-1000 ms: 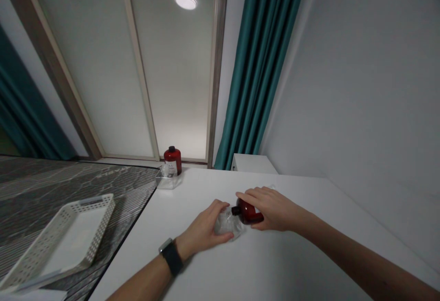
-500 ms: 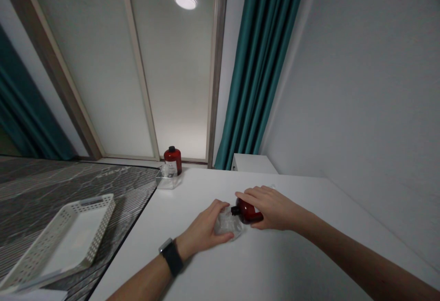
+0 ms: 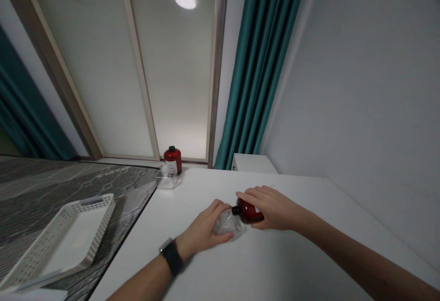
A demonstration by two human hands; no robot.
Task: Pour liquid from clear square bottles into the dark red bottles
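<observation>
Near the middle of the white table [image 3: 206, 264], my right hand [image 3: 271, 207] is wrapped around a dark red bottle [image 3: 248, 211]. The bottle lies tipped on its side, its black neck end pointing left. Fingers cover much of its body and label. My left hand [image 3: 209, 225], with a dark watch on the wrist, curls around a crumpled clear plastic bag [image 3: 227, 225], thumb on the near side and fingers on the far side. The bottle's neck end reaches over the bag; whether it is inside the bag's mouth I cannot tell.
Another red bottle [image 3: 174, 156] with a black cap stands upright at the table's far left corner, behind a clear box [image 3: 166, 182] with crumpled clear plastic. A white perforated basket [image 3: 85, 246] is at the left. A white cabinet [image 3: 254, 162] stands beyond the far edge.
</observation>
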